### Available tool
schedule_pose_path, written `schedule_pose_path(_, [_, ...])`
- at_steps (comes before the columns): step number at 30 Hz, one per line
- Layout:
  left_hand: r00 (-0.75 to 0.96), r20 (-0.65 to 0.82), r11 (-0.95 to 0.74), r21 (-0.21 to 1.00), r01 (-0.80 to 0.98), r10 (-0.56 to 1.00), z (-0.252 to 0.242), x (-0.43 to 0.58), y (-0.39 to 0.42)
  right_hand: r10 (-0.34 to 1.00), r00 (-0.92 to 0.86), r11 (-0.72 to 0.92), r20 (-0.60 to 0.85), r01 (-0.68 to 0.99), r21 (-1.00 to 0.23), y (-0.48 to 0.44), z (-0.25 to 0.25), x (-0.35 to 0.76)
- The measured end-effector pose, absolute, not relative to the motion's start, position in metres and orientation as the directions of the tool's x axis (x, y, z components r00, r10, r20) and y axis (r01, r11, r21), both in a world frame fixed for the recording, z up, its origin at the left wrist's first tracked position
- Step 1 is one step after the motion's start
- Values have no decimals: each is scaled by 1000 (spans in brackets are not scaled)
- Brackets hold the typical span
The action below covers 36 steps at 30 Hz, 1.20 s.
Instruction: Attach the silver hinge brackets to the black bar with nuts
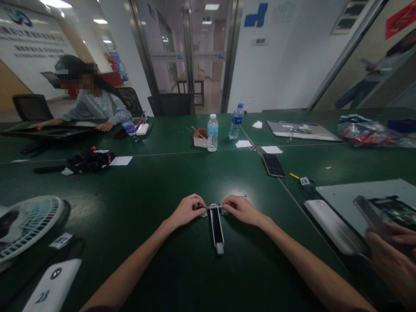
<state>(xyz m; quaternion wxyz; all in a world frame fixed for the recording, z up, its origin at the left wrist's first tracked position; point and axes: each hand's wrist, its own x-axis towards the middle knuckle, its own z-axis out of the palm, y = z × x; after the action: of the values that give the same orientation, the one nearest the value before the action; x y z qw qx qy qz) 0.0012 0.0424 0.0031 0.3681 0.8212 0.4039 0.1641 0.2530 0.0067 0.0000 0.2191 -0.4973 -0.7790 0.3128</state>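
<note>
A long, narrow metal bracket [216, 227] with a dark inner strip lies lengthwise on the green table in front of me. A thin crossbar runs across its far end, with small metal tabs at both sides. My left hand [189, 209] pinches the left end of that crossbar between thumb and fingers. At the opposite end, my right hand [242, 209] has its fingertips closed on the bar. The near end of the bracket, a pale block, is touched by neither hand. A tiny screw-like piece [246, 195] sits just beyond my right hand.
Ahead stand two water bottles [212, 133] and a small box [200, 138]; a phone [273, 165] lies to their right. A white fan [30, 225] and power bank [52, 286] are at left. At right, a co-worker's hand [391, 255] holds a slim object near a panel [344, 190].
</note>
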Motion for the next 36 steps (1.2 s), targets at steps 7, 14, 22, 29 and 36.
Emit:
schedule_pose_path(7, [621, -11, -415, 735, 536, 784, 2, 2, 43, 923, -380, 301, 69, 598, -743, 6, -5, 253])
schedule_pose_path(14, [620, -9, -415, 734, 537, 785, 1, 2, 43, 899, -431, 359, 76, 627, -691, 7, -7, 255])
schedule_pose_path(22, [627, -3, -420, 740, 525, 779, 3, 0, 43, 902, -429, 331, 39, 632, -701, 9, -6, 258])
schedule_pose_path(29, [629, 7, -426, 742, 519, 778, 2, 1, 43, 879, -462, 403, 120, 585, -703, 8, -4, 259])
schedule_pose_path(36, [628, 9, -427, 740, 520, 778, 0, 1, 44, 917, -385, 323, 99, 577, -750, 6, -12, 259])
